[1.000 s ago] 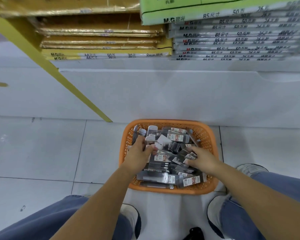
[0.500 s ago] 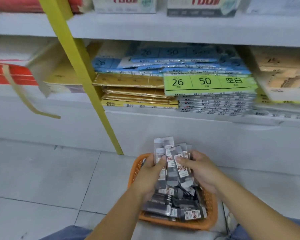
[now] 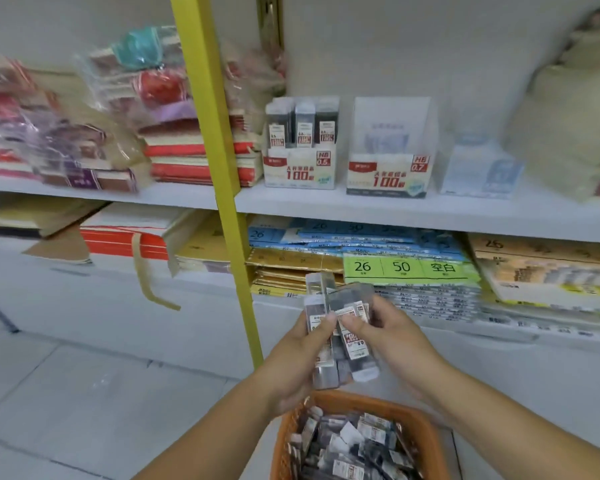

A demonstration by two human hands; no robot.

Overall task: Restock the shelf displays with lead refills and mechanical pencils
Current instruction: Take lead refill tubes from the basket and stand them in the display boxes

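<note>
Left hand [image 3: 297,358] and right hand [image 3: 392,332] clutch lead refill packs [image 3: 349,296], lower centre.
Fingers curl round the bundle above the orange basket [image 3: 428,433]; display boxes [image 3: 300,169] stand on the shelf [image 3: 430,209], upper centre.

We see a yellow upright [image 3: 219,168] w/ red-edged paper stacks [image 3: 174,168] just left of it, plastic-wrapped pkgs [image 3: 84,150] further left, & blue packs [image 3: 361,237] over a green-labelled pack [image 3: 406,268] on the lower level.

Shelf [image 3: 309,205], left display box [image 3: 300,171]: "HB 0.5" and "100". Right display box [image 3: 388,176]: "HB 0.7" and "100". Below, green pad cover [image 3: 409,269]: "26", "50", "空白". Blue pad [image 3: 258,233], further left: "26". Print on the packs [image 3: 352,336] is blurred.
</note>
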